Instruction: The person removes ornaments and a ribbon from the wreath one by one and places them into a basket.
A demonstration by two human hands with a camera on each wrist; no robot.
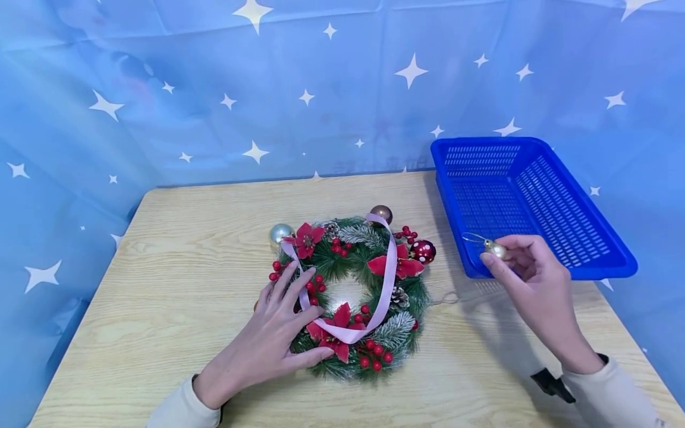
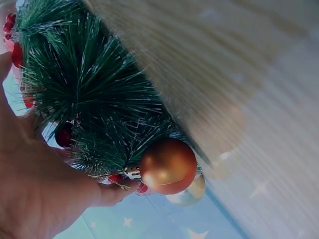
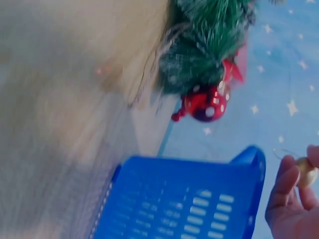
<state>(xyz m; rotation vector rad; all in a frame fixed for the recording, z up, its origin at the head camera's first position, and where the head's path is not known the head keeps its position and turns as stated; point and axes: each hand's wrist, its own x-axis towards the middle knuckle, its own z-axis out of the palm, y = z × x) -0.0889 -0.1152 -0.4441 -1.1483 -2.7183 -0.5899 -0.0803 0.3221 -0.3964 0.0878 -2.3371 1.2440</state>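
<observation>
A green Christmas wreath (image 1: 414, 297) with red flowers, berries and pine cones lies on the table. My left hand (image 1: 273, 327) rests on its left side, fingers spread over the greenery and a lilac ribbon (image 1: 389, 285). In my right hand (image 1: 540, 291), thumb and fingers pinch a small gold bauble (image 1: 497, 250) with a thin hanging loop, held above the near edge of the blue basket (image 1: 605, 271). Around the wreath sit a pale blue bauble (image 1: 280, 233), a brown one (image 1: 382, 213) and a red white-dotted one (image 1: 423, 252). The left wrist view shows a copper bauble (image 2: 169, 167) near the left fingers.
The wooden table (image 1: 176, 249) runs up to a blue star-patterned cloth (image 1: 332, 89) behind it. The basket stands at the right rear corner, its right side reaching past the table edge. A thin string loop (image 1: 445, 298) lies right of the wreath.
</observation>
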